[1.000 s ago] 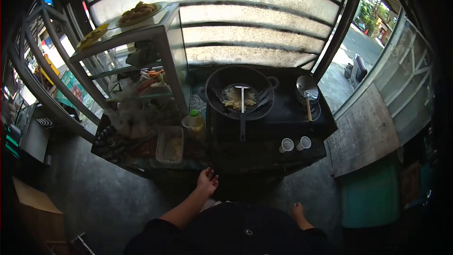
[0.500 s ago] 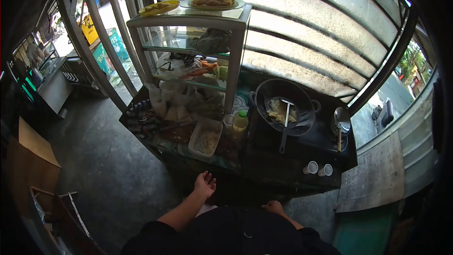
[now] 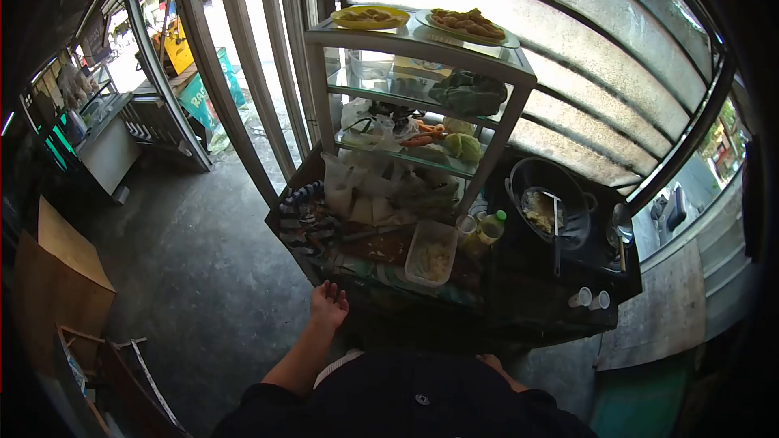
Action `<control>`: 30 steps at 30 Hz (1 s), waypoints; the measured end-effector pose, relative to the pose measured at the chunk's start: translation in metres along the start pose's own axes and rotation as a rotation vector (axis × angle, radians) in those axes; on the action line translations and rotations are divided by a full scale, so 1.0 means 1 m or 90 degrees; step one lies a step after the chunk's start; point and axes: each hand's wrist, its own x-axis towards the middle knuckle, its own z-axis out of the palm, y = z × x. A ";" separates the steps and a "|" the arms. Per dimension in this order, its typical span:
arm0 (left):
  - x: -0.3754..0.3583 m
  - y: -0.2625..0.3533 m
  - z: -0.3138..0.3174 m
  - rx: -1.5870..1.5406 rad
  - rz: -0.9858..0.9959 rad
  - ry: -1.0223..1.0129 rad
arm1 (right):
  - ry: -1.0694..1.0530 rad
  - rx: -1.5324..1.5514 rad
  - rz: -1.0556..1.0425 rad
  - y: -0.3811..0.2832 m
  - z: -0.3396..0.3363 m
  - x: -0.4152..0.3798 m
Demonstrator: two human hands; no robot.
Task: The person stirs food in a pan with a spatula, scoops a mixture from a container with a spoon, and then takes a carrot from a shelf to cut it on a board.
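Note:
My left hand (image 3: pixel 329 306) hangs in front of the counter, palm up, its fingers loosely bent and apart with nothing in them. Nearest to it are the counter's front edge and a striped cloth (image 3: pixel 307 223). At the belly, only a bit of my right hand (image 3: pixel 492 361) shows; the dark shirt covers its fingers. A clear plastic container (image 3: pixel 430 253) of pale food pieces stands on the counter. To the right sits a black wok (image 3: pixel 574 231) with frying food (image 3: pixel 537 209) and a spatula (image 3: pixel 557 235) resting in it. Neither hand touches these.
A glass-shelved cabinet (image 3: pixel 519 89) holds vegetables and bags, with a yellow plate (image 3: pixel 349 24) and another plate of fried food (image 3: pixel 468 26) on top. A green-capped bottle (image 3: pixel 491 229), two white cups (image 3: pixel 590 298) and a strainer (image 3: pixel 621 227) stand about. A cardboard box (image 3: pixel 69 276) is at left.
My view has turned left, so the counter, cabinet and wok sit further right. My left hand has shifted slightly left and up in view. My right hand is more hidden by the shirt.

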 end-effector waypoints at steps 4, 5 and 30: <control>0.012 0.056 -0.024 0.003 0.003 0.011 | 0.033 0.015 -0.077 -0.083 0.053 0.016; 0.013 0.068 -0.027 0.010 0.003 0.017 | 0.038 0.004 -0.149 -0.104 0.059 0.014; 0.205 0.066 0.087 1.274 0.612 -0.356 | -0.065 0.312 -0.330 -0.328 -0.006 0.051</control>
